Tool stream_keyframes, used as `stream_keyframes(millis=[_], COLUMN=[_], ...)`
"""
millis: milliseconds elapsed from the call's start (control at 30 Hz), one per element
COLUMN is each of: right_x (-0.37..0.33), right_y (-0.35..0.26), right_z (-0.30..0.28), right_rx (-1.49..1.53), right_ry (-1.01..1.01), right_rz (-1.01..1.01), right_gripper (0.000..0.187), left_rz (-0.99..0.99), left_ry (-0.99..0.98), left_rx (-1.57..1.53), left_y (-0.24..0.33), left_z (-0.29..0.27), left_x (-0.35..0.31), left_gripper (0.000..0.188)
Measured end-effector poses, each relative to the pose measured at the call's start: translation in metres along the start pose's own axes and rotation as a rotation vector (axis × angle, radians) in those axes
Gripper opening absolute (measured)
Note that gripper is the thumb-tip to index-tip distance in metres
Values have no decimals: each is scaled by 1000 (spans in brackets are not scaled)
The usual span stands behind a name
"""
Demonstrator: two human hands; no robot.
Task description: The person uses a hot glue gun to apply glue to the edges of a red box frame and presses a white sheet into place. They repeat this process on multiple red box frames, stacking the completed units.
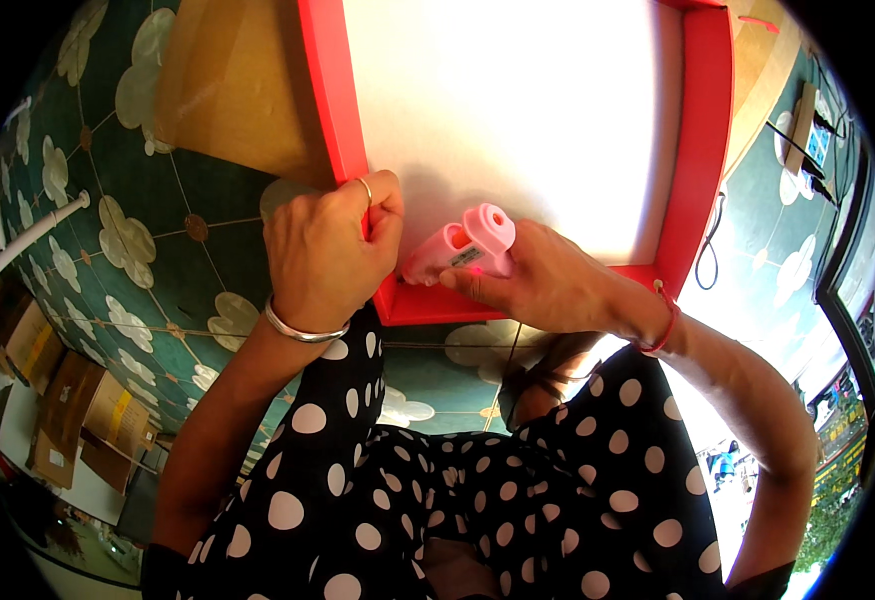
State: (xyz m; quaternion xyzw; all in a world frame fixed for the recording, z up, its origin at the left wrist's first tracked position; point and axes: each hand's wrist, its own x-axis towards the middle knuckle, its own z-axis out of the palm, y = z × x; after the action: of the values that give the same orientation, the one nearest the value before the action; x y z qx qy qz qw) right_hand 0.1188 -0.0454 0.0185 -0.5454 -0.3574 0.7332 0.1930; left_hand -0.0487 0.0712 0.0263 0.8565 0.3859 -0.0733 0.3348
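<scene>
the right hand [548, 280] has its grip closed around a small pink glue gun [463, 248], fingers wrapped over the body, the nozzle pointing left toward the lower left corner of a red-framed white board [518, 110]. the left hand [323, 255] has its grip pinched shut on the red frame [330, 100] at that same corner, thumb and fingers folded over the edge; a ring shows on one finger and a silver bangle [303, 330] circles the wrist. the two hands sit just beside each other, with the gun's tip near the left fingers.

the board lies flat on the floor [148, 250], which is dark green tile with pale flower shapes and thin grid lines. a brown sheet of cardboard [238, 85] lies under the board's left side. flattened cartons [68, 400] lie at the far left, and a white pipe [28, 240] runs above them. a black cable [710, 250] curls by the frame's right side.

both forearms come up from the lower edge, over a lap in black cloth with white dots [458, 500]. a red thread band [666, 320] rings the right wrist, and that arm bends in from the right.
</scene>
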Motion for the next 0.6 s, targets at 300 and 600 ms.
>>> stream_keyframes(millis=[300, 600], right_x=[-10, -33], right_y=[0, -14], right_z=[-2, 19], right_rx=[62, -447], right_ry=[59, 145], right_rz=[-78, -215], right_gripper=[26, 34], left_rz=[-35, -21], left_ry=[-25, 2], left_rx=[9, 71], left_y=[2, 2], left_z=[-3, -3], left_x=[-1, -3], left_gripper=[3, 2])
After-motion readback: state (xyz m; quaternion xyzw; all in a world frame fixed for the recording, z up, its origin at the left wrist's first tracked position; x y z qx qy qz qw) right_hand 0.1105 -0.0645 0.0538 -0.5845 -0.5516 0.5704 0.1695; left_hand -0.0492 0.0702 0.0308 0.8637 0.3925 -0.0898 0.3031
